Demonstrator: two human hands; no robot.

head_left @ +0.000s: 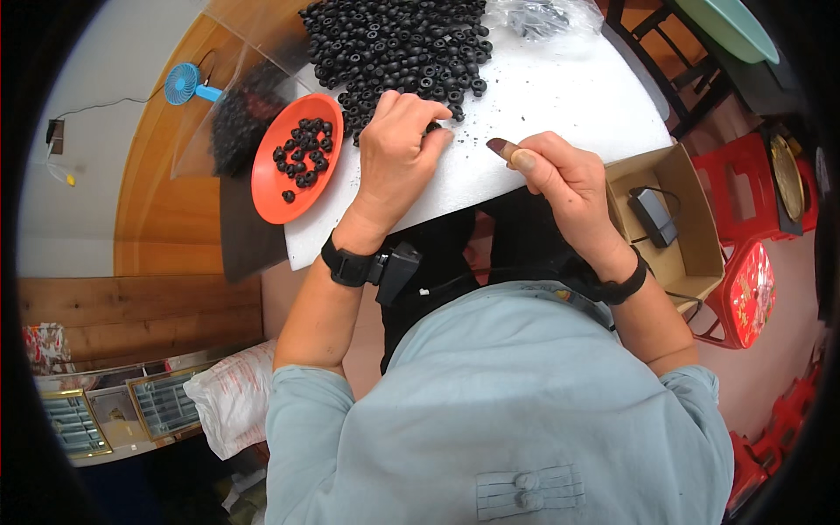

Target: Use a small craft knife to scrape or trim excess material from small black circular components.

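Note:
My left hand (395, 150) is at the near edge of a heap of small black ring-shaped parts (394, 48) on a white tabletop (560, 96). Its fingers are curled, and a small black part (433, 127) shows between thumb and forefinger, mostly hidden. To the right, my right hand (562, 175) is closed around a small knife blade (496, 146) whose dark tip points toward the left hand. An orange-red bowl (262, 188) with several of the black parts in it sits left of my left hand. Dark crumbs are scattered between the hands.
A cardboard box (700, 254) holding a black power adapter (653, 215) stands right of the table. Clear plastic bags (547, 17) lie at the far edge. A blue fan (182, 84) is at the far left, red stools (739, 188) at the right. Both wrists wear black straps.

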